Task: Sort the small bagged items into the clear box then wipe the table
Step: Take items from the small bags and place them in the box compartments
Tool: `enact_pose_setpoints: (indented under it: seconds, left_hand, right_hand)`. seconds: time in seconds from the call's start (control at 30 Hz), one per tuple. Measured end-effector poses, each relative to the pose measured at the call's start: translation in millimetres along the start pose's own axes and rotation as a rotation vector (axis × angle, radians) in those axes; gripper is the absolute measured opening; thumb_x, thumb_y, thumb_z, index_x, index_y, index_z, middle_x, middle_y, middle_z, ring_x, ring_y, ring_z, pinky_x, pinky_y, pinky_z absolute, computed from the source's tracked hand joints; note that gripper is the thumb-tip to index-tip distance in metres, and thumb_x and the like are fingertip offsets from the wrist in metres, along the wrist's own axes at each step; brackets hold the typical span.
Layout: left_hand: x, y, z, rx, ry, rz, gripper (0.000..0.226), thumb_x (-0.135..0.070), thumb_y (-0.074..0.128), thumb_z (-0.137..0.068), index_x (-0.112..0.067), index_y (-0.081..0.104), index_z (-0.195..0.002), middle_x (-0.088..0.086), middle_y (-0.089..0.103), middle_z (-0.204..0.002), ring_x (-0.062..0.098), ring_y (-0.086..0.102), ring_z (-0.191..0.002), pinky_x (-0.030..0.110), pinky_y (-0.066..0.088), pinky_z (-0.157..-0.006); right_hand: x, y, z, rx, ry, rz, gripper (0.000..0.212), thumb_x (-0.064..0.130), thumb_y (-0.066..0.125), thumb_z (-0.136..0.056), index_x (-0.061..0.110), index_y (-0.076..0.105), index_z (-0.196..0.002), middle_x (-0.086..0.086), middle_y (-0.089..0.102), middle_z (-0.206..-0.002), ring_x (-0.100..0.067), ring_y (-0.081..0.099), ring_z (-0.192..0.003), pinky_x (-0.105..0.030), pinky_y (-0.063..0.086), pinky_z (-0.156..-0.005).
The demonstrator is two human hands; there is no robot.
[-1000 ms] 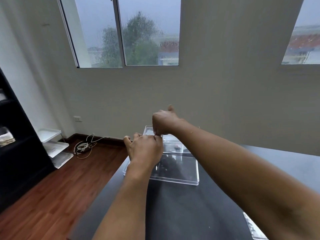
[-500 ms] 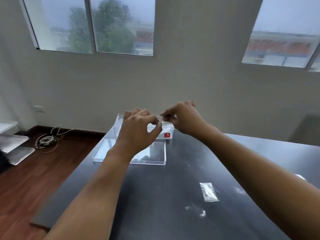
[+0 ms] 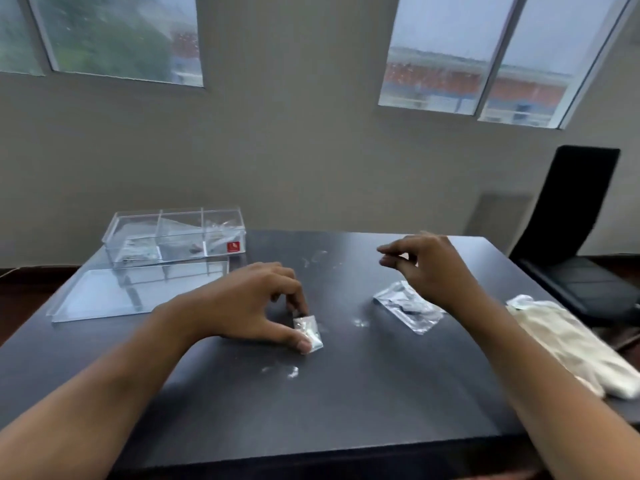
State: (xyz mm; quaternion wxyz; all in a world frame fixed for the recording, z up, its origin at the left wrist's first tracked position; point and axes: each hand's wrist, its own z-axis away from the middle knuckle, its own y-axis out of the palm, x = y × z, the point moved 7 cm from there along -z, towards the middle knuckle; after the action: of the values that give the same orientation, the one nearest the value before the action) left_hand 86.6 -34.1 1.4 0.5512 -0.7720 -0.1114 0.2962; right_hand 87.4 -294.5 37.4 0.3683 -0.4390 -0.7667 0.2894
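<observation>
A small clear bag (image 3: 309, 332) lies on the dark table (image 3: 346, 403), pinched between thumb and forefinger of my left hand (image 3: 249, 303). A larger clear bag (image 3: 408, 310) with dark parts lies to its right, partly under my right hand (image 3: 427, 268), which hovers above it with fingers loosely curled and nothing in them. The clear box (image 3: 173, 235) with three compartments stands at the table's far left corner, holding small items. Its flat clear lid (image 3: 135, 289) lies in front of it.
A white cloth (image 3: 575, 344) lies at the table's right edge. White smudges (image 3: 292, 371) dot the tabletop. A black chair (image 3: 575, 233) stands beyond the right corner. The wall with windows is behind the table.
Both hands have come back from the clear box to the table's middle. My left hand has taken hold of the small bag; my right hand now hovers over the larger bag. The view turned right.
</observation>
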Motion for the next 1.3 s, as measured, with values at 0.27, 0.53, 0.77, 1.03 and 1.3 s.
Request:
enact_pose_setpoints:
  seconds: [0.27,0.53,0.77,1.03,1.3]
  left_hand:
    - [-1.9,8.3,-5.6,-0.003,0.021,0.012,0.037,-0.070,0.075,-0.080,-0.041,0.071,-0.103,-0.023,0.063,-0.097,0.005,0.058,-0.096,0.022,0.044,-0.089]
    - [6.0,7.9,-4.8,-0.057,-0.005,0.123,0.019,-0.054,0.074,-0.089,-0.037,0.068,-0.090,-0.015,0.063,-0.087,0.010,0.060,-0.094,0.034,0.051,-0.087]
    - [9.6,-0.8,-2.4,-0.188,-0.056,0.256,0.015,-0.037,0.085,-0.084,-0.035,0.070,-0.083,-0.013,0.068,-0.087,0.014,0.067,-0.086,0.018,0.050,-0.081]
    - [12.4,-7.7,-0.1,-0.251,-0.044,0.278,0.015,-0.035,0.087,-0.083,-0.032,0.073,-0.087,-0.009,0.073,-0.087,0.014,0.070,-0.085,0.019,0.054,-0.081]
    - [9.2,-6.1,-1.1,-0.248,-0.031,0.202,0.012,-0.039,0.084,-0.084,-0.035,0.075,-0.092,-0.015,0.072,-0.088,0.010,0.070,-0.090,0.023,0.054,-0.085]
  right_hand:
    - [-25.9,5.2,54.0,0.420,0.067,0.300,0.060,0.063,0.063,-0.090,0.038,0.056,-0.144,0.011,0.065,-0.125,-0.020,0.052,-0.115,-0.036,0.034,-0.101]
    - [-23.8,15.2,44.1,0.677,0.118,0.206,0.077,0.053,0.069,-0.091,0.046,0.030,-0.156,0.013,0.050,-0.142,-0.016,0.041,-0.123,-0.035,0.026,-0.111]
    - [-18.4,22.9,18.0,0.766,0.154,0.022,0.065,0.032,0.085,-0.081,0.042,0.053,-0.137,0.022,0.062,-0.107,0.009,0.048,-0.088,-0.024,0.037,-0.083]
    - [-41.4,0.8,8.0,0.574,0.243,0.060,0.066,0.039,0.084,-0.082,0.043,0.052,-0.139,0.012,0.061,-0.127,-0.009,0.060,-0.105,-0.029,0.045,-0.090]
    - [-63.7,8.7,6.3,0.762,0.266,0.203,0.059,0.028,0.085,-0.082,0.035,0.056,-0.132,0.013,0.060,-0.116,-0.007,0.055,-0.094,-0.028,0.042,-0.085]
